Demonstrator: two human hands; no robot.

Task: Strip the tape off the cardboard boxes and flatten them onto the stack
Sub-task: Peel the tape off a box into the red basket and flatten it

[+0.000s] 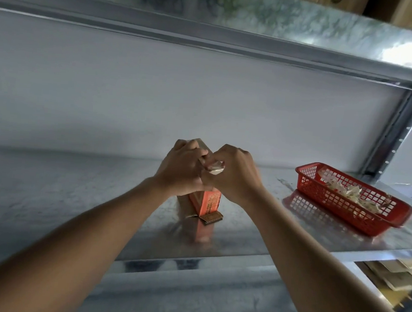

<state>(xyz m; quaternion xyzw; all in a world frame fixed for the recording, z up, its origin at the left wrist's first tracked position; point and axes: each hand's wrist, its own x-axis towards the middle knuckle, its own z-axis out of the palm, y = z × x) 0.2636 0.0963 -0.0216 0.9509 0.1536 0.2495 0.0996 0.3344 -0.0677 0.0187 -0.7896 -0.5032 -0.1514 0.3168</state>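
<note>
A small cardboard box point(206, 203) with an orange printed side stands upright on the metal shelf point(75, 195), a bottom flap folded out onto the shelf. My left hand point(182, 168) grips the top of the box. Beside it, touching, my right hand point(235, 175) pinches a crumpled strip of clear tape point(215, 168) at the box's top. Both hands hide the box's upper half.
A red plastic basket point(306, 177) holding crumpled tape scraps sits on the shelf to the right. A metal upright point(391, 134) rises at the back right. Another shelf point(233, 31) hangs overhead. Flattened cardboard pieces point(396, 274) lie below at lower right.
</note>
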